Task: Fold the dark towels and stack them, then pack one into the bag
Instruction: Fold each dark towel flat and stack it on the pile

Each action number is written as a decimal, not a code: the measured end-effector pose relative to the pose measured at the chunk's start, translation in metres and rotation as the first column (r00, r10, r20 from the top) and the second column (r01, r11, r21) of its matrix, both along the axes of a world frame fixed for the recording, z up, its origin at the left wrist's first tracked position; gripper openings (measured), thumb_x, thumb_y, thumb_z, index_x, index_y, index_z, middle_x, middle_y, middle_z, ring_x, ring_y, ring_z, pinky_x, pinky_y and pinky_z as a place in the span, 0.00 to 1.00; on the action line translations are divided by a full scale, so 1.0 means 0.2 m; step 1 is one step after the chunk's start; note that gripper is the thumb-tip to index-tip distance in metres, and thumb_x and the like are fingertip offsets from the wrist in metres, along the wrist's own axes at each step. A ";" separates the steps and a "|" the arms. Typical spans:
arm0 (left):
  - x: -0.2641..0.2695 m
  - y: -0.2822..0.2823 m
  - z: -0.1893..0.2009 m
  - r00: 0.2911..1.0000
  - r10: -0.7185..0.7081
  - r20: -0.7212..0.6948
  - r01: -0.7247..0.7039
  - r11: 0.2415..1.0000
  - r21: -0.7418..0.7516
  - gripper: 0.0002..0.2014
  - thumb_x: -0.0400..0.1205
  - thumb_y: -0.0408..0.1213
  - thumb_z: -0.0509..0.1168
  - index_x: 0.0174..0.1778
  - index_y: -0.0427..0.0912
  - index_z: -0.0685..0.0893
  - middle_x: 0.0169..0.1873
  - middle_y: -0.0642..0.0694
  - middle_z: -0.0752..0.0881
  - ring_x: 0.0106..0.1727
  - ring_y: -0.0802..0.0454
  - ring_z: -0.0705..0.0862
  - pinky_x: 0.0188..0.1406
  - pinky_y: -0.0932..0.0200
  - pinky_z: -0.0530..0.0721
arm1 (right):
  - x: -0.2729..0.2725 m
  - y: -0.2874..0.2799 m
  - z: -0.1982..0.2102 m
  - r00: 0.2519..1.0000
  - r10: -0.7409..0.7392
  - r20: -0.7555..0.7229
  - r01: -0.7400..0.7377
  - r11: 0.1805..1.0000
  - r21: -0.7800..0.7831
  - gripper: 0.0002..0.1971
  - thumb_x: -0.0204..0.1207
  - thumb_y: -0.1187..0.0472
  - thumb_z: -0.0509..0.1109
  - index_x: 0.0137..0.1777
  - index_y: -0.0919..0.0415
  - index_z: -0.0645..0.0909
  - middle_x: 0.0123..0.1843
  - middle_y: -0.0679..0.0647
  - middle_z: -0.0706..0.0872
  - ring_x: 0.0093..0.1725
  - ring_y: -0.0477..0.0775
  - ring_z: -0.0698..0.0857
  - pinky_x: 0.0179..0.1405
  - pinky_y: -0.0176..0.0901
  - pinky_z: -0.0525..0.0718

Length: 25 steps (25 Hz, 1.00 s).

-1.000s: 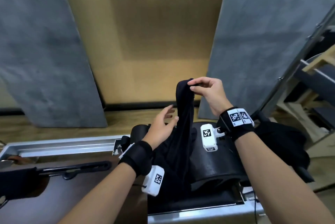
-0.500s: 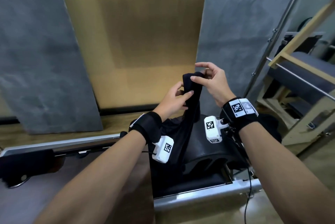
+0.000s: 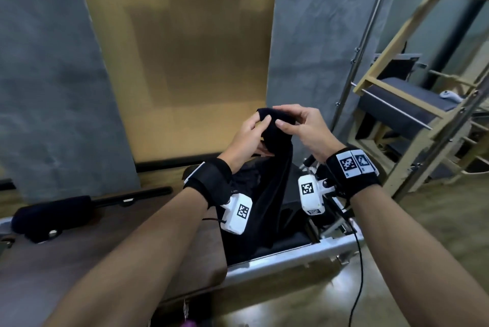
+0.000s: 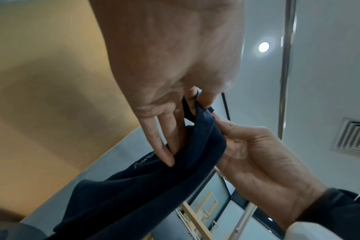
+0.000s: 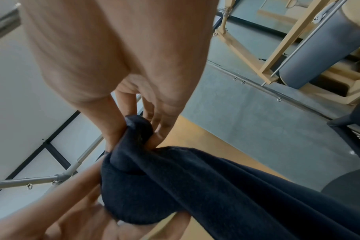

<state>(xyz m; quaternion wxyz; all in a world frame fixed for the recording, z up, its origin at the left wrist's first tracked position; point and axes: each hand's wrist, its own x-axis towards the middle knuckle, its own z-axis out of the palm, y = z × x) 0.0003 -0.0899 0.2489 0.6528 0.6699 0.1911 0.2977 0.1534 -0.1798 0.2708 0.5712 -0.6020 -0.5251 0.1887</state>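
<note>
A wooden frame (image 3: pixel 412 94) with a grey padded barrel stands off to the right, a slanted metal pole (image 3: pixel 362 46) between it and the grey wall; a padded black bar (image 3: pixel 53 217) lies at the left on a brown platform (image 3: pixel 111 242) edged by a silver rail (image 3: pixel 291 260). Both hands are raised above that platform, close together, palms turned toward each other. The left hand (image 3: pixel 247 139) has its fingers (image 4: pixel 164 146) curled into the top of the dark towel (image 3: pixel 272 176), thumb pinching the edge. The right hand (image 3: pixel 304 128) pinches the same bunched top end between thumb and fingertips — the grip is narrow. The towel is dark navy, soft, gathered into a thick roll at the top and hanging in loose folds down onto a black pad below.
</note>
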 end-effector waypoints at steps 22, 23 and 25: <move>-0.90 -0.39 -0.08 0.981 0.194 -0.015 -0.176 0.918 0.356 0.03 0.93 0.31 0.61 0.54 0.42 0.77 0.47 0.47 0.87 0.47 0.53 0.84 0.48 0.62 0.82 | -0.71 -0.58 -0.22 0.972 0.234 -0.031 -0.233 0.932 -0.279 0.10 0.69 0.59 0.89 0.36 0.56 0.89 0.35 0.52 0.90 0.38 0.49 0.89 0.40 0.37 0.84; -0.95 -0.38 -0.10 0.979 0.202 -0.022 -0.184 0.929 0.322 0.04 0.93 0.28 0.61 0.57 0.42 0.77 0.49 0.47 0.88 0.49 0.52 0.86 0.50 0.61 0.84 | -0.74 -0.56 -0.23 0.970 0.241 -0.038 -0.242 0.929 -0.279 0.14 0.68 0.56 0.89 0.36 0.61 0.87 0.36 0.55 0.89 0.39 0.52 0.88 0.42 0.42 0.84; -1.04 -0.40 -0.13 0.982 0.187 -0.026 -0.173 0.944 0.280 0.07 0.92 0.27 0.64 0.62 0.42 0.81 0.54 0.45 0.91 0.55 0.51 0.89 0.58 0.59 0.87 | -0.81 -0.51 -0.24 0.966 0.256 -0.027 -0.255 0.933 -0.253 0.23 0.68 0.53 0.89 0.40 0.72 0.83 0.39 0.62 0.86 0.41 0.57 0.86 0.47 0.51 0.82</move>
